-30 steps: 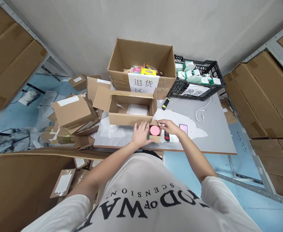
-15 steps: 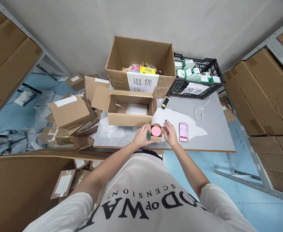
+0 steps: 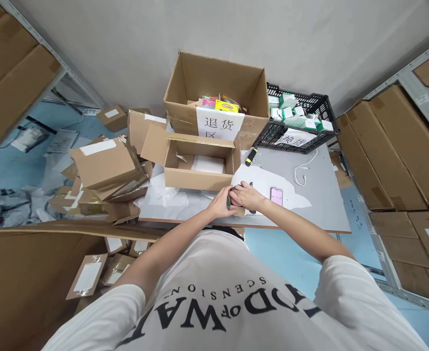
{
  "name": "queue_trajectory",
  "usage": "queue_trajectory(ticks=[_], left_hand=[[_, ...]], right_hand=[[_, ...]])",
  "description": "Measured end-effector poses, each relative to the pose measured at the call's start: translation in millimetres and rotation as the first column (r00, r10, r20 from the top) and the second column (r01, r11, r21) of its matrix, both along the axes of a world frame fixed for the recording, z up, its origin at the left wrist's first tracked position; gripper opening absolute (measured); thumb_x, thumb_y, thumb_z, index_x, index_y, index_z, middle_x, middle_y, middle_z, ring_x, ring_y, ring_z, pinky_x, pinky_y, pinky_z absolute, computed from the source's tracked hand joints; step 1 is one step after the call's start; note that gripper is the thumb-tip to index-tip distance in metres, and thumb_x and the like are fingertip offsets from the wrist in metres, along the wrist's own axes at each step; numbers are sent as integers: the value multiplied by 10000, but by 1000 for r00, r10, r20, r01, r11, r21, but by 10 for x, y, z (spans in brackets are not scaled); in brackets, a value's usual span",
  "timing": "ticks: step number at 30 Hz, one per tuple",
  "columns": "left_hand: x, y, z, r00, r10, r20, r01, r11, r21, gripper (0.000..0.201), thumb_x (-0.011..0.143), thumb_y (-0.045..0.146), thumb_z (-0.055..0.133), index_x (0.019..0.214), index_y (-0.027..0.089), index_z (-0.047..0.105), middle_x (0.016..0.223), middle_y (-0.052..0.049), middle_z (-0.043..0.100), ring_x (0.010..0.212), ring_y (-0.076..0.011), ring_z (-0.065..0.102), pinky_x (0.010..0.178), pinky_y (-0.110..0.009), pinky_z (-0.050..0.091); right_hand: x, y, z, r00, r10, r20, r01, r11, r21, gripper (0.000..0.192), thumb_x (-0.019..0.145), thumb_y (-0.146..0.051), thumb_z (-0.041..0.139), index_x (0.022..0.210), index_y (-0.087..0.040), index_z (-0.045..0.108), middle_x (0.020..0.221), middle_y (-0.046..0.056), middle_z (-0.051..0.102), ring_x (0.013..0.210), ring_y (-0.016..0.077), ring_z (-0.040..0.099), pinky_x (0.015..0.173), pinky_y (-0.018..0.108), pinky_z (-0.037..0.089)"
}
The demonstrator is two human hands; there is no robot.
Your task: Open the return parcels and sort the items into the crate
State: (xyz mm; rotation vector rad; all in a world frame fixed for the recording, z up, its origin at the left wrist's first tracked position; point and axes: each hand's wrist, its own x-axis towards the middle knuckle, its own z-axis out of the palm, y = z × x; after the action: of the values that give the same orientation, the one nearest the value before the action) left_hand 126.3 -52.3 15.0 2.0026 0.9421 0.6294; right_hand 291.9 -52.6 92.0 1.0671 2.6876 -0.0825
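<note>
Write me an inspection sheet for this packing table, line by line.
Surface: grey table, partly covered by white paper sheets.
Job's things: small cardboard box at the near edge, almost hidden under both hands; its contents cannot be seen.
Clutter: open carton just behind the hands; large carton with a handwritten sign and coloured packs; black crate of white-green boxes; phone; yellow-black tool.
Grippers: left hand and right hand both closed over the small box.
Cables: white cable loose on the table near the crate.
Surroundings: heap of cartons to the left; shelving with flat cardboard at right.
</note>
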Motion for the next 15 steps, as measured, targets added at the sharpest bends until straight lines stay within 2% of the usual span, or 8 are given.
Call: queue_trajectory(ticks=[4, 8, 11, 15], left_hand=[[2, -13, -19, 1000, 18, 26, -18, 1000, -4, 938, 571, 313, 787, 1352, 173, 287, 1323, -159, 463, 1241, -309, 464, 1024, -474, 395], [5, -12, -36, 999, 36, 40, -36, 999, 7, 845, 596, 287, 747, 1313, 174, 315, 1294, -142, 484, 1216, -284, 487, 1010, -451, 406], [10, -9, -29, 999, 45, 21, -46, 999, 16, 796, 600, 291, 732, 1282, 170, 340, 1271, -131, 497, 1194, -278, 499, 997, -442, 414], [13, -20, 33, 996, 77, -45, -77, 997, -13, 787, 585, 310, 749, 1257, 167, 364, 1235, -131, 523, 1161, -295, 520, 943, -445, 448]], right_hand=[[3, 56, 5, 996, 87, 21, -87, 996, -23, 303, 794, -147, 539, 1096, -139, 514, 1016, 158, 639, 965, 278, 511, 906, 398, 283], [-4, 122, 126, 996, 85, -37, -87, 993, -80, 316, 759, -171, 573, 1069, -161, 508, 1030, 143, 629, 957, 268, 514, 900, 389, 272], [-5, 155, 329, 995, 98, -33, -101, 990, -96, 333, 733, -215, 602, 1048, -159, 509, 998, 139, 622, 925, 272, 511, 860, 387, 278], [12, 157, 745, 996, 86, -17, -87, 991, -97, 369, 692, -239, 643, 1028, -160, 513, 946, 121, 608, 911, 275, 498, 831, 377, 278]])
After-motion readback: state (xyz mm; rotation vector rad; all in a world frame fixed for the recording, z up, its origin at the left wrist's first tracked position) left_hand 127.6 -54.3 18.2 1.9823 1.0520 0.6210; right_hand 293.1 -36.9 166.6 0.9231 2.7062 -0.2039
